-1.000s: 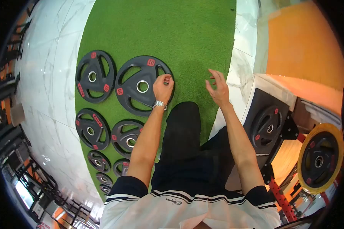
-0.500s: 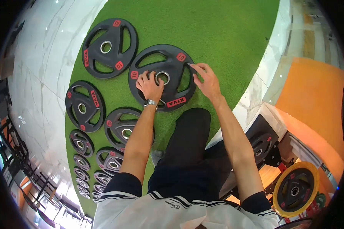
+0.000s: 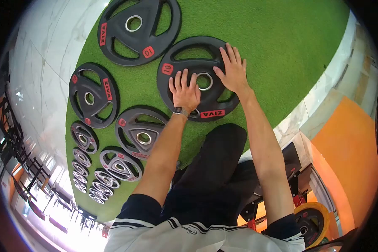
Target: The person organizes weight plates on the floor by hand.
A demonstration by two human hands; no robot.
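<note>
A large black weight plate (image 3: pixel 188 54) with red "10" and "ZIVA" labels lies flat on green turf. My left hand (image 3: pixel 185 93), a watch at its wrist, rests on the plate's left part with fingers spread. On the upper right part lies my right hand (image 3: pixel 234 71), its fingers apart and their tips at the rim. Between both hands shows the plate's metal centre ring (image 3: pixel 204 81). Another "10" plate (image 3: pixel 149 29) lies just beyond, to the upper left.
Smaller plates lie in two rows at the left, among them a ZIVA plate (image 3: pixel 97 89) and one beside my left forearm (image 3: pixel 132 122). A yellow-rimmed plate (image 3: pixel 323 218) stands near a rack at the lower right. Pale marble floor (image 3: pixel 42 46) borders the turf (image 3: pixel 281 46).
The view has shifted. My right hand has gone from pinched at the plate's edge to spread flat over it. My left hand's fingers have straightened on the plate.
</note>
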